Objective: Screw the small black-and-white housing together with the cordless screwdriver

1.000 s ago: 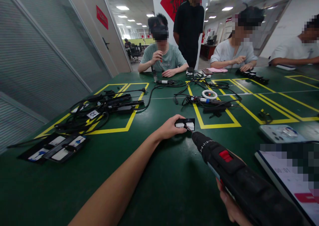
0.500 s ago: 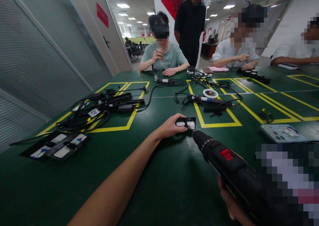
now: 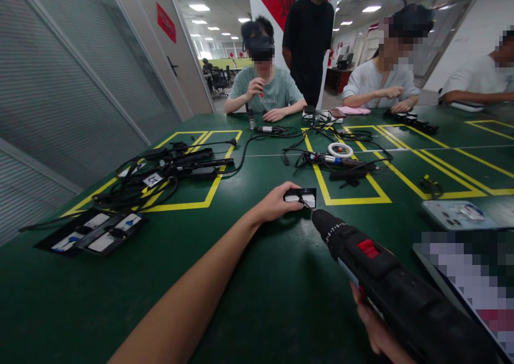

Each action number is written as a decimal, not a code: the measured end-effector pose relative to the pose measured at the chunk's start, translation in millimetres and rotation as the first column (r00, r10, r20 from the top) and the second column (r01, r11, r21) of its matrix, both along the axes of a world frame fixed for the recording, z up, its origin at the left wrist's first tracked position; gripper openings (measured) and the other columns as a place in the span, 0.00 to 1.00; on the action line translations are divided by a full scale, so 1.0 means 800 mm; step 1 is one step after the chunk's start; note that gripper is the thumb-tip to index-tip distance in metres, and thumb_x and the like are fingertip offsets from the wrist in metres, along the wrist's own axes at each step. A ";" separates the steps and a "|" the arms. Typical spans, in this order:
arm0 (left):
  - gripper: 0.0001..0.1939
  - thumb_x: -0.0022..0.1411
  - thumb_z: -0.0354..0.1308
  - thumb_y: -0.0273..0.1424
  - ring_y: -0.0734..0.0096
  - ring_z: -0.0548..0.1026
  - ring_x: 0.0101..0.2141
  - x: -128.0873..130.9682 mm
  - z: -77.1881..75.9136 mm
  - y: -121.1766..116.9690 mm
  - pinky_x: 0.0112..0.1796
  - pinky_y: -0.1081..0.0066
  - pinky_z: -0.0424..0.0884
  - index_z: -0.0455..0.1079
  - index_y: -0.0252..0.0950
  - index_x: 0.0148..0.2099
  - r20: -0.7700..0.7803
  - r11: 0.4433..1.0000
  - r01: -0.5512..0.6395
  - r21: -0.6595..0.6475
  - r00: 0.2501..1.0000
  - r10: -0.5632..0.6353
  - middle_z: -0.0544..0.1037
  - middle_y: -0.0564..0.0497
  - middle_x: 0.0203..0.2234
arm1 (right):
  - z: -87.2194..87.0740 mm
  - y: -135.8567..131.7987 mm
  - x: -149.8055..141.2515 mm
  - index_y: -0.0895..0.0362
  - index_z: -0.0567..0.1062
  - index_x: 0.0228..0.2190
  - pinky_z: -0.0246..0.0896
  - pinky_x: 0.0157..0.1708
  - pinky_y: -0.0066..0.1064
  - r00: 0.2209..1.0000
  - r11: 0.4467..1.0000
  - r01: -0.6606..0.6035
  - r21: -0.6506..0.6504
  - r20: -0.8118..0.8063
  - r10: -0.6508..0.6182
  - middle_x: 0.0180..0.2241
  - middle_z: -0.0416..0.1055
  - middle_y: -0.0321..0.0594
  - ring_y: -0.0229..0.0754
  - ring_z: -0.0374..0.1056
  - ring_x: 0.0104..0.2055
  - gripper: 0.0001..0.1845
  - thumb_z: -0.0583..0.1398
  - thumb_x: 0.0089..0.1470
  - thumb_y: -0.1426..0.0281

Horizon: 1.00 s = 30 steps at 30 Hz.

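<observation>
- Left hand (image 3: 276, 203): grip pinching the left end of the panel (image 3: 304, 194); likely light, stiff, best held by edges.
- Right hand (image 3: 374, 322): grip around the drill (image 3: 401, 290), probably heavy.

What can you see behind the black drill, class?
Part of the right hand and the green table show around the drill. Much of that hand's grip, and the table directly behind, are covered.
</observation>
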<state>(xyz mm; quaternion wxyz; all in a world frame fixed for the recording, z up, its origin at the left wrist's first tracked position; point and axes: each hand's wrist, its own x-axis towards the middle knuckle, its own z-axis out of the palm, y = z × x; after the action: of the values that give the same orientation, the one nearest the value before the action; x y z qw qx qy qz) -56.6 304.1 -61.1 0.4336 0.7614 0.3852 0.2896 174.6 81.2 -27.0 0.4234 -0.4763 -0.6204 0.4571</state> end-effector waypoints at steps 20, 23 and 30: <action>0.22 0.51 0.58 0.36 0.69 0.70 0.36 -0.001 -0.003 0.002 0.38 0.69 0.66 0.64 0.35 0.48 0.003 1.000 0.013 0.016 1.000 -0.013 0.72 0.49 0.38 | -0.003 0.037 -0.010 0.44 0.71 0.45 0.72 0.25 0.37 0.865 0.950 -0.020 -0.311 -0.481 -0.139 0.29 0.75 0.37 0.45 0.74 0.27 0.17 0.51 0.56 0.57; 0.22 0.51 0.59 0.36 0.68 0.70 0.37 -0.001 -0.003 0.002 0.38 0.69 0.65 0.64 0.35 0.48 0.011 1.000 0.012 0.017 1.000 -0.012 0.72 0.48 0.38 | -0.001 0.037 -0.011 0.44 0.70 0.47 0.72 0.25 0.37 0.862 0.953 -0.013 -0.302 -0.486 -0.142 0.30 0.76 0.37 0.46 0.74 0.27 0.18 0.51 0.57 0.58; 0.22 0.51 0.59 0.36 0.68 0.70 0.36 0.000 0.000 0.000 0.38 0.69 0.66 0.64 0.35 0.48 0.005 1.000 0.000 -0.006 1.000 0.000 0.72 0.48 0.38 | -0.005 0.036 -0.012 0.40 0.68 0.48 0.73 0.28 0.39 0.880 0.955 -0.033 -0.294 -0.462 -0.112 0.33 0.76 0.36 0.45 0.74 0.30 0.17 0.48 0.58 0.60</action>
<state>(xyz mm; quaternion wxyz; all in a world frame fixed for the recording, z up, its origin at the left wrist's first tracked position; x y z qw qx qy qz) -56.2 304.1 -61.3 0.4367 0.7595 0.3850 0.2903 164.9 110.4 -30.6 0.4961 -0.4203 -0.4133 0.6375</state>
